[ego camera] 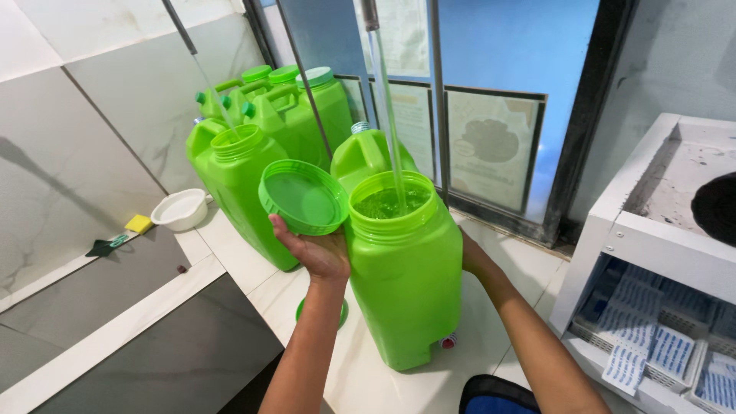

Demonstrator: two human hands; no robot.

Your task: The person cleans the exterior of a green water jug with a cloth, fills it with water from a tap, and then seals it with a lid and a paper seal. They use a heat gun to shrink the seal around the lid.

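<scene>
A large green jerrycan (405, 291) stands on a white tiled ledge, its wide mouth uncapped and nearly full. A thin stream of water (389, 115) falls into it from a pipe above. My left hand (318, 249) holds the round green lid (303, 197) tilted beside the can's mouth. My right hand (471, 257) reaches behind the can's right side and is mostly hidden by it. A second uncapped green can (238, 192) stands to the left, with another stream falling into it.
Several capped green jerrycans (307, 103) stand at the back against a window. A white bowl (180, 208) and a yellow sponge (139, 223) sit on the ledge at left. A white shelf unit (659, 238) with packets in trays is at right. Another green lid (340, 313) lies on the ledge.
</scene>
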